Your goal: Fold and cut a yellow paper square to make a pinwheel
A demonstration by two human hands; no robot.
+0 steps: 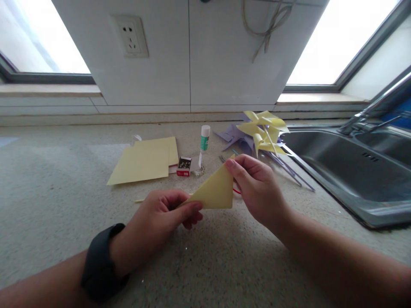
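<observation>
A yellow sheet of paper (216, 190), folded into a triangle, is held above the counter between both hands. My left hand (175, 209) pinches its lower left corner between thumb and fingers. At the top corner, my right hand (253, 179) grips the paper the same way. Behind it, a small open box of metal pins (184, 166) and a glue stick (204, 137) stand on the counter. Several flat yellow sheets (141, 164) lie to the left. Part of a red item (236, 191) shows beside the right hand; the rest is hidden.
Yellow and purple paper pinwheels (265, 130) on sticks lie at the back right. A steel sink (321, 171) with a tap (362, 113) borders the counter (64, 205) on the right. The tiled wall with a power socket (130, 36) rises behind.
</observation>
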